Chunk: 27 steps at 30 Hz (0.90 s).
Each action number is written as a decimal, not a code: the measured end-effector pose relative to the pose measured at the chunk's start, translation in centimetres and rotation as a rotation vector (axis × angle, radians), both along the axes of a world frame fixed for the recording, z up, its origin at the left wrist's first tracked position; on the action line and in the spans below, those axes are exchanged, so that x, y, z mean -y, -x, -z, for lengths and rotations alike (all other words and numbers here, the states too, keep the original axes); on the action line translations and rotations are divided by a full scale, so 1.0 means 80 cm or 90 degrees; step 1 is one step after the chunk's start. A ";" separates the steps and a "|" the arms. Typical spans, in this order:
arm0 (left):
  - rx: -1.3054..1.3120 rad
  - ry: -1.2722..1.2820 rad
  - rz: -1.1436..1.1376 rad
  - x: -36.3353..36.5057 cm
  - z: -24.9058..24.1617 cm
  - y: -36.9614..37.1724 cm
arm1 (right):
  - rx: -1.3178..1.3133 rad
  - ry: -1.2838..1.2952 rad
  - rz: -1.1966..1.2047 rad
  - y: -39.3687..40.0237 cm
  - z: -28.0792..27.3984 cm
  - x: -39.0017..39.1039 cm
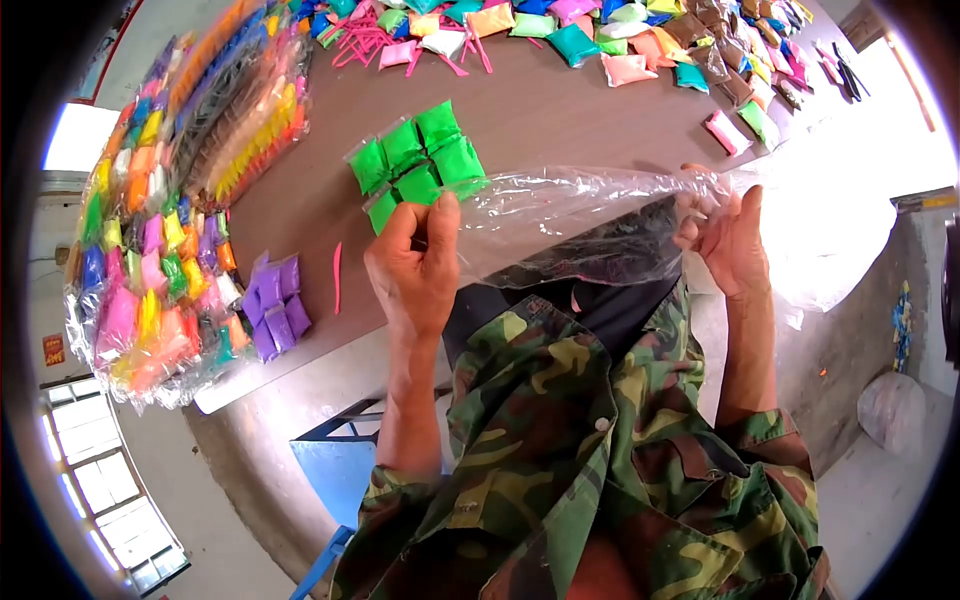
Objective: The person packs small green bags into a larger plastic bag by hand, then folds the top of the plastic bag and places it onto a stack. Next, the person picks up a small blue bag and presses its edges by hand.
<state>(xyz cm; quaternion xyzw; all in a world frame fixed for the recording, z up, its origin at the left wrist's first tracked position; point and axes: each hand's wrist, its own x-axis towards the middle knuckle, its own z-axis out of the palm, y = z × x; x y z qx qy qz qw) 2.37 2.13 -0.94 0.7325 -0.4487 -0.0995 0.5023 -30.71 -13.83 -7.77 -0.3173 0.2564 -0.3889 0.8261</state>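
A clear plastic bag [560, 215] is stretched sideways between my two hands, over the table's near edge. My left hand [420, 255] is closed, with thumb and bent fingers pinching one end of it. At the other end, my right hand [730, 235] has its fingers curled at the gathered plastic and its thumb raised. Just beyond my left hand lies a block of bright green packets [403, 148], partly covered by that hand and the bag. A cluster of purple packets [275, 300] and a pink plastic strip [337, 278] lie to the left.
Filled bags of multicoloured packets [160, 260] are piled along the table's [560, 110] left side. Loose packets [627, 70], pink strips [365, 42] and dark-handled pliers [850, 72] lie along the far side. White plastic sheeting [820, 220] hangs at the right; a blue stool [335, 460] stands below.
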 end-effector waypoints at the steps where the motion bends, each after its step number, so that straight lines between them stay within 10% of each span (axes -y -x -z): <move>1: -0.001 -0.001 0.000 -0.001 0.002 0.001 | -0.063 0.050 -0.003 0.002 -0.002 -0.002; 8: 0.003 -0.005 -0.019 -0.010 0.012 0.002 | -0.380 0.143 0.025 0.006 0.003 -0.003; 27: 0.015 -0.015 -0.050 -0.024 0.031 0.002 | -0.141 0.170 0.101 -0.013 -0.003 -0.005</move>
